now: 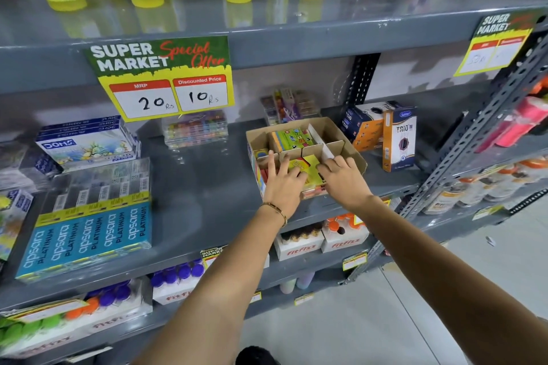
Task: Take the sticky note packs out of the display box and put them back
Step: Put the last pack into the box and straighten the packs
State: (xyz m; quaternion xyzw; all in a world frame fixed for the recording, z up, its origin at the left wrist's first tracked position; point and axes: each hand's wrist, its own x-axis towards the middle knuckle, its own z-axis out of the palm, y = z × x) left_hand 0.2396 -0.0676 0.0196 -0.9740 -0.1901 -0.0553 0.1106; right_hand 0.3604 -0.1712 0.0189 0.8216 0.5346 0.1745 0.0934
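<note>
A brown cardboard display box [353,148] with inner dividers sits on the grey middle shelf. Its front middle compartment holds a yellow and red sticky note pack [308,169]. Another pack, green and yellow [292,139], lies in a back compartment. My left hand [281,184] rests over the front left of the box, fingers spread, touching the yellow pack's left side. My right hand [341,178] touches the same pack on its right side, fingertips at its edge. Both hands press against the pack from either side; whether it is lifted I cannot tell.
Trio boxes [398,136] stand just right of the display box. Clear cases of coloured items [195,129] lie behind at left, pencil packs [89,234] far left. A price sign [166,77] hangs from the upper shelf edge. A slotted upright [474,139] rises at right.
</note>
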